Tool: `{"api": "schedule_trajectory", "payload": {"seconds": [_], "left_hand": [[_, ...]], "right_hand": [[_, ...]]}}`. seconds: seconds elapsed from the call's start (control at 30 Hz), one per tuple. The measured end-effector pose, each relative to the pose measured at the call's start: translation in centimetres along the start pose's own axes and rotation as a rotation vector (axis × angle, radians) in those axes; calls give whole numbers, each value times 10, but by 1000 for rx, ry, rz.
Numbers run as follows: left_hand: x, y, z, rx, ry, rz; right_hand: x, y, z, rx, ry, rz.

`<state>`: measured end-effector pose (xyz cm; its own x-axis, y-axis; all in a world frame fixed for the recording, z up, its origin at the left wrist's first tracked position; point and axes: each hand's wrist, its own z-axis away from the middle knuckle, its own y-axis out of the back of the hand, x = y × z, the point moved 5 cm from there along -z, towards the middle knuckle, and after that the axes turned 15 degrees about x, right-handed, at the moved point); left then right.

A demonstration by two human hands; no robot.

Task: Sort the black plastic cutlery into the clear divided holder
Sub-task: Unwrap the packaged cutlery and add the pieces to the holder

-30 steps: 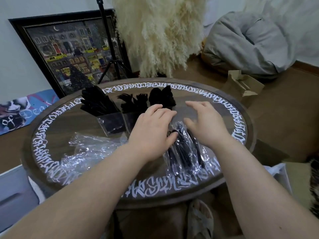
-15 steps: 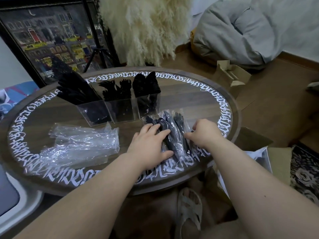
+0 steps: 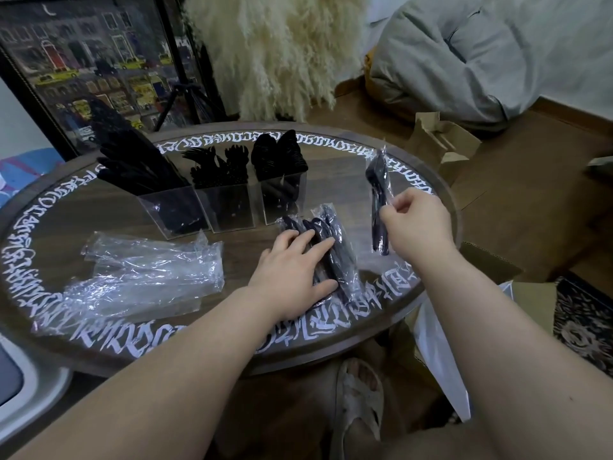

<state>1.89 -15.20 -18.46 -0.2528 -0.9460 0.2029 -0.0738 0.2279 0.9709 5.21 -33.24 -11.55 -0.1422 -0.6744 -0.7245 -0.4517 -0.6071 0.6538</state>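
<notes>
From the head view, a round wooden bench (image 3: 109, 207) with white lettering around its rim carries everything. Toward its far side stands the clear divided holder (image 3: 225, 202), three compartments in a row, each already packed with black cutlery: knives (image 3: 132, 161) fanning out of the left compartment, forks (image 3: 219, 167) in the middle one, spoons (image 3: 277, 154) in the right one.

Just in front of the holder's right compartment lies a pile of wrapped cutlery (image 3: 335, 250), black pieces sealed in clear sleeves. The left hand (image 3: 292, 270) rests flat on this pile, fingers straight and spread, pressing it against the bench.

The right hand (image 3: 418, 224) is raised above the bench to the right of the pile, its thumb and fingers pinching one wrapped piece (image 3: 378, 194), which hangs nearly upright, clear of the surface; its kind is hard to tell through the wrap.

On the left part of the bench, well apart from the pile, lies a heap of empty clear wrappers (image 3: 146, 273).

Behind the bench, a framed street painting (image 3: 83, 61) leans against the wall beside cream pampas grass (image 3: 282, 51). A grey beanbag (image 3: 481, 58) and an open cardboard box (image 3: 441, 141) sit on the floor to the right.
</notes>
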Motion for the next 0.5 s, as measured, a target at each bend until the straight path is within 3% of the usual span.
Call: {"api": "schedule_trajectory", "payload": {"seconds": [0.13,0.33,0.4,0.5], "left_hand": [[-5,12,-3,133,16,86],[-20,54,8,473,47,123],[-22,64,16,530,33,135],[-24,73,30,545,13,184]], "right_hand": [[-5,-2,7,-120,-11,-152],[-8,-8,25,-488,5,-120],[-14,-11,37,-580,40,-102],[-26,-15,49,-590,119,-75]]}}
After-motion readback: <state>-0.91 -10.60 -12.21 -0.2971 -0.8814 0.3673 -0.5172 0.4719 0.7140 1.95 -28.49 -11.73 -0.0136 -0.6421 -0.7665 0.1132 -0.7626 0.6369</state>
